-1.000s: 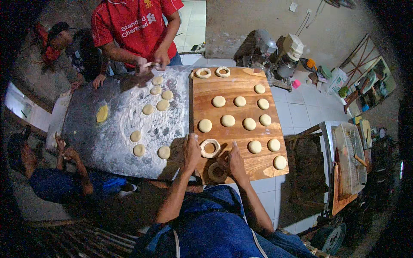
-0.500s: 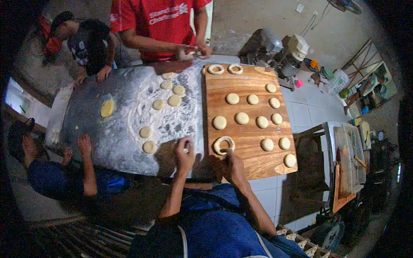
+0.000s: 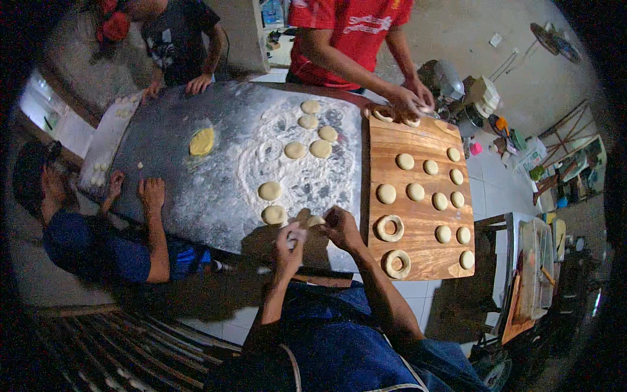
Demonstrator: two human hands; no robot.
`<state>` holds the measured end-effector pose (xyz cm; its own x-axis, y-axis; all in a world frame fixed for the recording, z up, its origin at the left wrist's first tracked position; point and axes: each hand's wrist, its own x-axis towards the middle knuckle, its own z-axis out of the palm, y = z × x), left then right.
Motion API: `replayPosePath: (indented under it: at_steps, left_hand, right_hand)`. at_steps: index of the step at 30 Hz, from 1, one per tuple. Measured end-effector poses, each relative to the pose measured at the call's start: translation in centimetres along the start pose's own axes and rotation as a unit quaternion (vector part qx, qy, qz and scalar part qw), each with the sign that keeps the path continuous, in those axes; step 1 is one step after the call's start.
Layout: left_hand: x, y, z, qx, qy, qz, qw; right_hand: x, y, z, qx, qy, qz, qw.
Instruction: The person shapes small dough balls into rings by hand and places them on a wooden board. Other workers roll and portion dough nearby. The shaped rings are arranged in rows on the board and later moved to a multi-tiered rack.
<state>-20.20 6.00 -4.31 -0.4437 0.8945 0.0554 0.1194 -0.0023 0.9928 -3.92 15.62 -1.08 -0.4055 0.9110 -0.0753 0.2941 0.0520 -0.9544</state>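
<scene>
Over the near edge of the floured table, my two hands are close together. My right hand (image 3: pixel 342 230) pinches the edge of a pale dough round (image 3: pixel 316 221), partly covered by fingers. Just left of it, my left hand (image 3: pixel 289 247) is closed around a small whitish thing; motion blur hides what it is. Beside my left hand lies a flat dough round (image 3: pixel 273 215), with another dough round (image 3: pixel 269 191) behind it. On the wooden board (image 3: pixel 418 255) to my right are two near dough rings, one (image 3: pixel 390 228) behind the other (image 3: pixel 397 264), and several uncut rounds.
Several more rounds lie in flour farther back on the table (image 3: pixel 228 189), with a yellow dough piece (image 3: pixel 202 142) to their left. Across stands a person in red (image 3: pixel 346 46), hands over the board's far edge. Other people work at the left. A metal side table (image 3: pixel 506 228) stands right.
My right hand has moved left off the board to meet my left hand over the table. A second near ring now shows on the board. The person in red now reaches over the far rings.
</scene>
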Motion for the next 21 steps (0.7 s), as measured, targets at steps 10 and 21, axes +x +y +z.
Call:
replayPosePath:
  at_steps: [10, 21]
  left_hand:
    - [2.6, 7.1, 0.2, -0.066, -0.093, 0.003, 0.994]
    - [2.7, 5.7, 0.0, -0.596, -0.044, -0.302, 0.743]
  right_hand:
    - [-2.7, -6.6, 2.4, 0.176, 0.069, 0.034, 0.981]
    - [0.2, -1.1, 2.1, 0.155, 0.042, 0.184, 0.970]
